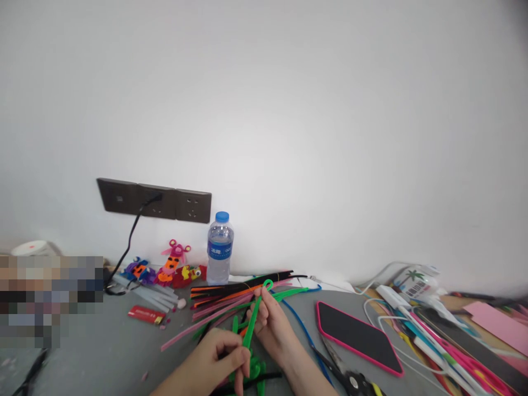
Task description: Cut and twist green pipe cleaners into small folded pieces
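Observation:
Between my two hands runs a green pipe cleaner (254, 320) with a small loop at its upper end. My right hand (270, 319) pinches it just below that loop. Lower down, my left hand (220, 355) grips the same strand between thumb and fingers. Under my hands lie more bent green pieces (256, 367), partly hidden by my fingers. Just behind is a pile of pipe cleaners (223, 300) in black, orange, pink and green. A blue pipe cleaner (303, 324) curves past my right wrist.
A water bottle (220, 253) stands against the wall beside small colourful fuzzy figures (171, 267). Glue sticks (150, 294) and a red box (146, 314) lie left. To the right are a pink-edged phone (357, 336), pliers (350, 379), white cables and pink scissors (474, 368).

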The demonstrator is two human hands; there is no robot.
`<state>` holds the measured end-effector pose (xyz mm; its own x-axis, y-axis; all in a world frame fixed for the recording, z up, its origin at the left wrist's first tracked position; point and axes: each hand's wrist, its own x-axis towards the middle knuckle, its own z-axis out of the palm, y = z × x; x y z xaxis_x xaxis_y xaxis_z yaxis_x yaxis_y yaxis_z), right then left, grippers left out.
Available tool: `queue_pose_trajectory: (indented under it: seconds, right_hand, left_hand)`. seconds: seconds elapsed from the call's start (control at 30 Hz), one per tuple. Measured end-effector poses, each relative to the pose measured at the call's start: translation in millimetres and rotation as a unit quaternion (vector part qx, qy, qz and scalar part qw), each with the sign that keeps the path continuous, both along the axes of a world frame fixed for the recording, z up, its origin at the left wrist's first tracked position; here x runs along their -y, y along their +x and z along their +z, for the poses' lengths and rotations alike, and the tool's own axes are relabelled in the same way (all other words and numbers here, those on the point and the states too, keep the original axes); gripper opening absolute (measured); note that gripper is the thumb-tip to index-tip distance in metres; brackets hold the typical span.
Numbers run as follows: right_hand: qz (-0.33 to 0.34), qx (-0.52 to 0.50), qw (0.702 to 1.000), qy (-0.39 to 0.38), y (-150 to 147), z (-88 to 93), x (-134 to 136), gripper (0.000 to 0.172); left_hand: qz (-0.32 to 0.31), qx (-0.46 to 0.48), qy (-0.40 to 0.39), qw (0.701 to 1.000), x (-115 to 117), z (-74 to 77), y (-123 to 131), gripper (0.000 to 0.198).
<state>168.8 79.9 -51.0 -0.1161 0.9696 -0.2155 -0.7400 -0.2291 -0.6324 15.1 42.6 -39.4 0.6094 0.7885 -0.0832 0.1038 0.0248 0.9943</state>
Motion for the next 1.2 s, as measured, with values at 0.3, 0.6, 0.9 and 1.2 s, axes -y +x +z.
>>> queue_pose_trajectory:
  seconds: [0.3, 0.6, 0.9, 1.2]
  right_hand:
    - [-0.079, -0.02, 0.997, 0.004, 6.2, -7.3, -5.7, 0.039]
    - [-0.077, -0.047, 0.996, 0.005, 9.3, -8.5, -3.1, 0.044]
    - [-0.065, -0.039, 0.996, 0.055, 10.0, -10.2, -1.9, 0.049]
    - [-0.053, -0.093, 0.994, 0.016, 9.4, -6.0, -3.2, 0.044]
  left_hand:
    - [0.006, 0.001, -0.006, 1.0, -1.0, -2.2, -0.1, 0.058]
    - [0.097, 0.068, 0.019, 0.993, -6.8, 0.9, -1.1, 0.057]
    - [0.054, 0.077, -0.012, 0.996, -3.5, -3.1, -1.1, 0.063]
    - [0.093, 0.101, 0.003, 0.99, -7.8, -16.0, -1.3, 0.062]
